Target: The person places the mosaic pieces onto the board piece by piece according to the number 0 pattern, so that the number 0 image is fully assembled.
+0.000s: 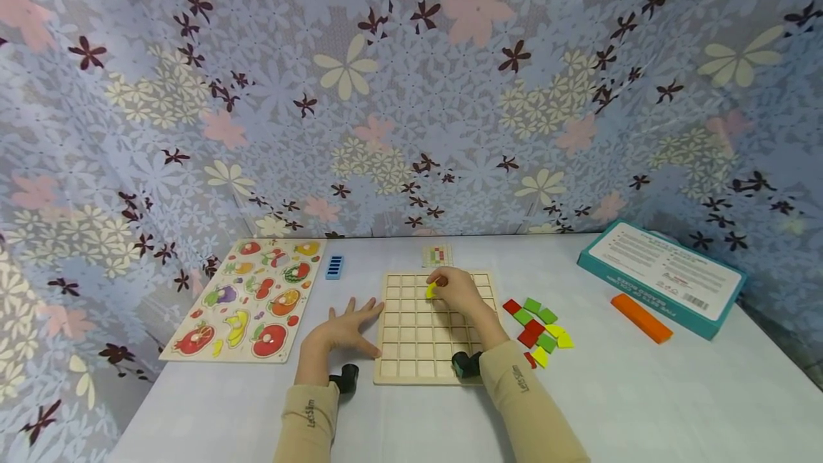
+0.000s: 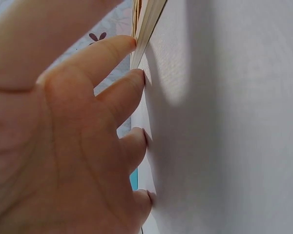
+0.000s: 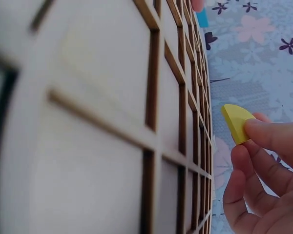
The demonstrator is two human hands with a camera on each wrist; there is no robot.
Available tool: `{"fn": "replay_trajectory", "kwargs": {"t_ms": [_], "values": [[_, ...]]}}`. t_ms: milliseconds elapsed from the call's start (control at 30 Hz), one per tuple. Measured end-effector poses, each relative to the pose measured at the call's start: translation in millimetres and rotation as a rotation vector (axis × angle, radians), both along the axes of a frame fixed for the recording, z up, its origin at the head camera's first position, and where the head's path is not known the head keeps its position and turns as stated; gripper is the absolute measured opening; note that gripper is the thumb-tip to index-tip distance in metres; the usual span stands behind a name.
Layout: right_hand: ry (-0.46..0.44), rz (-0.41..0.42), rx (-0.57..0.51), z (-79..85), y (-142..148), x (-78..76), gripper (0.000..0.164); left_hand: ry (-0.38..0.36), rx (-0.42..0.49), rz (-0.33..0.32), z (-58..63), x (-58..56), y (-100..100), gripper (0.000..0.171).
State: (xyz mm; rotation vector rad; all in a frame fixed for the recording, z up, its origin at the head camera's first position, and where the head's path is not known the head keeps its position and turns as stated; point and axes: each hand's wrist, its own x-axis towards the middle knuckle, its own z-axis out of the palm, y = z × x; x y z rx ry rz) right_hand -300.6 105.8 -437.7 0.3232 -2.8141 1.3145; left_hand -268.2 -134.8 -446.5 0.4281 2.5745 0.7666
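Note:
My right hand (image 1: 459,291) pinches a small yellow tile (image 3: 236,121) with one curved edge between thumb and fingertips. It holds the tile over the far part of a wooden grid board (image 1: 411,381), whose square cells have raised dividers. In the right wrist view the tile stands apart from the grid. Spread wide, my left hand (image 1: 341,331) rests at the board's left side. One of its fingertips (image 2: 132,43) meets the board's edge, while other fingertips touch the white table (image 2: 254,146).
Loose red, green and yellow tiles (image 1: 531,333) lie right of the board. A patterned card (image 1: 438,256) lies behind it. Left are a fruit puzzle (image 1: 238,357) and small blue object (image 1: 334,267); right, an orange block (image 1: 641,319) and teal box (image 1: 662,274). Floral cloth (image 1: 411,127) hangs behind.

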Motion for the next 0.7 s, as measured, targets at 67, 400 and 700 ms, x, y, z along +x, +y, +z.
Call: {"fn": "replay_trajectory", "kwargs": {"t_ms": [67, 400, 700], "values": [[-0.014, 0.003, 0.001, -0.6, -1, -1.7, 0.016, -0.002, 0.001, -0.001, 0.6, 0.1, 0, 0.093], [-0.062, 0.024, 0.025, -1.6, -5, -12.1, 0.015, -0.001, -0.002, 0.004, 3.3, 0.7, 1, 0.094], [-0.086, 0.026, 0.031, -2.0, -7, -17.3, 0.013, -0.012, -0.007, 0.011, 2.8, -0.1, 2, 0.094]]}}
